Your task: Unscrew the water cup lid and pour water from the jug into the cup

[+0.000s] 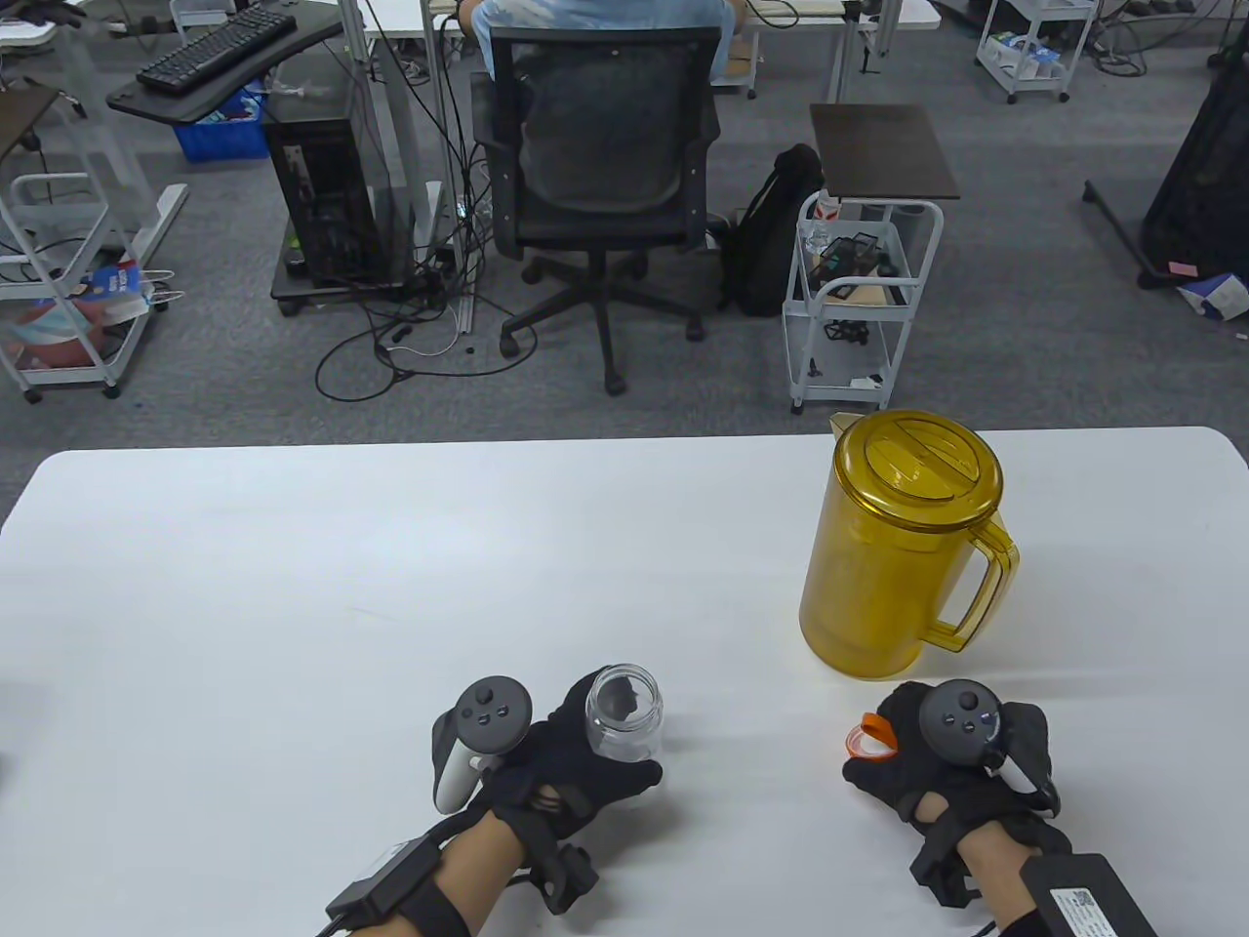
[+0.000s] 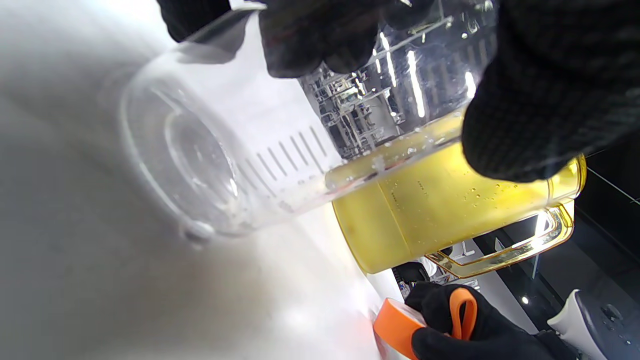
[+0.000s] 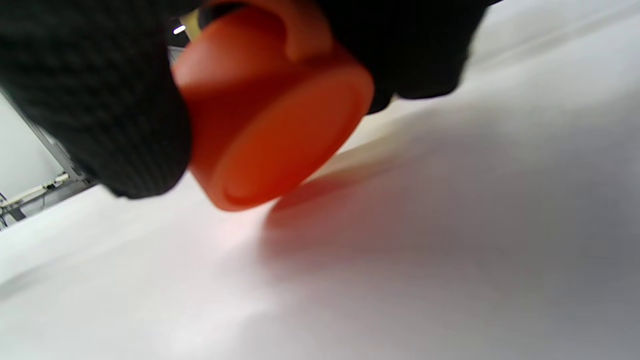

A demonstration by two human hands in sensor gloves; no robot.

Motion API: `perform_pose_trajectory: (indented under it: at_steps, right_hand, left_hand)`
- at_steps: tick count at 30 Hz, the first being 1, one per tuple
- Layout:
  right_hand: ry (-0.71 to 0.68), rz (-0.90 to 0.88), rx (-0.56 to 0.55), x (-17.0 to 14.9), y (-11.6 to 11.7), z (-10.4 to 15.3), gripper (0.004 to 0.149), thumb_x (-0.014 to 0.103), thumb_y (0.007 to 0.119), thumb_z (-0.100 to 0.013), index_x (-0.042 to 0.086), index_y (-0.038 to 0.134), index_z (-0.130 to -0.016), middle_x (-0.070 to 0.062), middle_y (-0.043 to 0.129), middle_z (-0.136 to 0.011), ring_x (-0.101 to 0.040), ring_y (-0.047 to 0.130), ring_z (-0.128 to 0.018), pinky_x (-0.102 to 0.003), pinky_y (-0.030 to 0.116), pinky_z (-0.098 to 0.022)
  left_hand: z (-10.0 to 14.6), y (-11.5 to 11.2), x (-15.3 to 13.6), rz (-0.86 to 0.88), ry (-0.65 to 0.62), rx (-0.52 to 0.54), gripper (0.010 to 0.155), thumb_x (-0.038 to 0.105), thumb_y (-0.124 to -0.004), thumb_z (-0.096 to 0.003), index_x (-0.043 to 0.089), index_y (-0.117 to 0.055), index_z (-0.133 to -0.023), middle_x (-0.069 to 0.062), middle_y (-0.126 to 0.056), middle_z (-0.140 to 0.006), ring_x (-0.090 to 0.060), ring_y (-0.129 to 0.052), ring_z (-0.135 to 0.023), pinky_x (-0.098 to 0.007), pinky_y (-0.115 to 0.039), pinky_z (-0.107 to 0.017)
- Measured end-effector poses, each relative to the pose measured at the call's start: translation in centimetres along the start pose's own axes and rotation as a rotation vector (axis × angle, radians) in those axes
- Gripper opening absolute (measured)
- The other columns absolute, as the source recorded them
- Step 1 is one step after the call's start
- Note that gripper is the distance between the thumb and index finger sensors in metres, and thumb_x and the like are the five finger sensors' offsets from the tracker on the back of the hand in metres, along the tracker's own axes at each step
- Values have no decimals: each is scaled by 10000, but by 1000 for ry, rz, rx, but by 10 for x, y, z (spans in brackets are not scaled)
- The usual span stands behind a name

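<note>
My left hand [image 1: 576, 761] grips a clear plastic cup [image 1: 625, 724] with its mouth open, near the table's front middle. The left wrist view shows the cup [image 2: 220, 160] with measuring marks, its base at or just above the table, and my fingers [image 2: 540, 100] wrapped round it. My right hand [image 1: 927, 761] holds the orange lid [image 1: 871, 737] low over the table at the front right. In the right wrist view the lid [image 3: 270, 115] is tilted, with its lower edge at or just above the tabletop. A yellow jug [image 1: 903, 547] with a lid stands upright behind my right hand, handle to the right.
The white table [image 1: 293, 586] stretches left and back of the hands. Beyond its far edge are an office chair [image 1: 595, 166] with a seated person, a white cart [image 1: 859, 293] and desks on grey carpet.
</note>
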State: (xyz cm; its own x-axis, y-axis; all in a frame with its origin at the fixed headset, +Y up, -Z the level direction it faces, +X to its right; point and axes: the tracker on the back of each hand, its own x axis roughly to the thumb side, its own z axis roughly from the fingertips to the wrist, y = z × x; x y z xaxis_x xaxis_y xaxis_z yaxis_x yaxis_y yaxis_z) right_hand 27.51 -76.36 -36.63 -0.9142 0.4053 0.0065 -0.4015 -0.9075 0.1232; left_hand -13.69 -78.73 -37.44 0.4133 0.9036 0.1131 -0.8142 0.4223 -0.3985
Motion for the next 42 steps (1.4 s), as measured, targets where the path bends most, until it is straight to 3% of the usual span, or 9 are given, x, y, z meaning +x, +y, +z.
perform_pose_trajectory:
  at_steps: [7,12,16,23,32,38,42]
  right_hand:
    - [-6,82,-15,-9,9,-3,646,525,1031,-352,224,738,-842,-125,528,-1086,-375,760,-962,-550,740,-701]
    - [-20,52,70,-11,8,-1,816,553,999,-362,238,574,-982,-106,446,-1117,-437,599,-1025,-666,622,-716]
    - [-40,14,82,-10,-3,2,860,575,992,-358,237,541,-1009,-104,426,-1127,-451,539,-1046,-689,581,-726]
    - [-80,-156,-28,-7,-44,14,913,640,965,-352,220,527,-1034,-112,445,-1126,-460,547,-1038,-694,581,-718]
    - [-126,-368,-172,-12,-96,30,860,672,936,-370,217,606,-1021,-122,537,-1106,-470,607,-1004,-685,607,-699]
    - [-44,-581,-384,-21,-128,33,648,611,895,-425,182,769,-894,-149,707,-989,-460,757,-869,-637,691,-638]
    - [41,-655,-527,-30,-136,21,659,598,908,-420,194,732,-909,-141,677,-973,-443,730,-839,-614,687,-637]
  left_hand:
    - [0,0,0,-4,1,4,1083,644,-1093,-306,452,-389,-1106,101,-552,-1162,-246,-675,-1126,-553,-591,-815]
    - [1,0,0,-6,3,9,1083,643,-1093,-306,451,-388,-1105,101,-552,-1161,-247,-676,-1126,-551,-591,-817]
    - [1,0,0,-7,3,10,1082,643,-1093,-305,451,-388,-1104,101,-554,-1160,-245,-677,-1126,-550,-592,-817]
    - [1,-1,0,-9,4,13,1082,641,-1094,-305,449,-390,-1104,99,-555,-1160,-248,-678,-1125,-551,-594,-815]
    - [1,0,0,-11,5,14,1081,642,-1094,-306,447,-391,-1105,99,-558,-1159,-250,-682,-1124,-552,-597,-813]
    - [1,0,1,-9,6,14,1083,643,-1095,-305,448,-391,-1105,99,-559,-1158,-248,-681,-1125,-552,-599,-812]
    - [1,-1,1,-8,7,16,1082,644,-1094,-306,450,-390,-1104,98,-559,-1158,-250,-682,-1124,-551,-599,-813]
